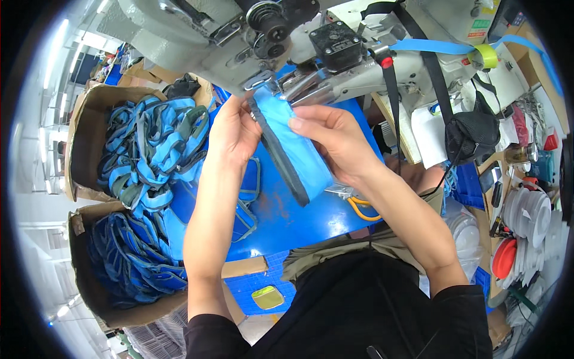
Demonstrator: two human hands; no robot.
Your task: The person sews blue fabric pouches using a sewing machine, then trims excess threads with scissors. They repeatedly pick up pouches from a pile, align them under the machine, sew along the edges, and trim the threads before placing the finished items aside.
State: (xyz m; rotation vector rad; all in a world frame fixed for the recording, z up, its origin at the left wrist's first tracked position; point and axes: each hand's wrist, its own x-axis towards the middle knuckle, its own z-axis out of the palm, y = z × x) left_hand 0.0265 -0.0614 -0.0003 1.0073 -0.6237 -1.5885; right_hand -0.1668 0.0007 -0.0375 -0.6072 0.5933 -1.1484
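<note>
Currently, your L hand (234,133) & R hand (342,143) pinch the blue fabric strip (297,154), upper end at the sewing m/c head (272,36). Step: prob. edge alignment. Next move likely req's holding it flat.

The left of two head-worn fisheye cameras looks down past the wearer's black shirt (365,299) at six o'clock toward the grey machine (173,36) at twelve. It sees widely yet from near, the left forearm (209,233) entering from seven o'clock, the right forearm (406,215) from four.
</note>
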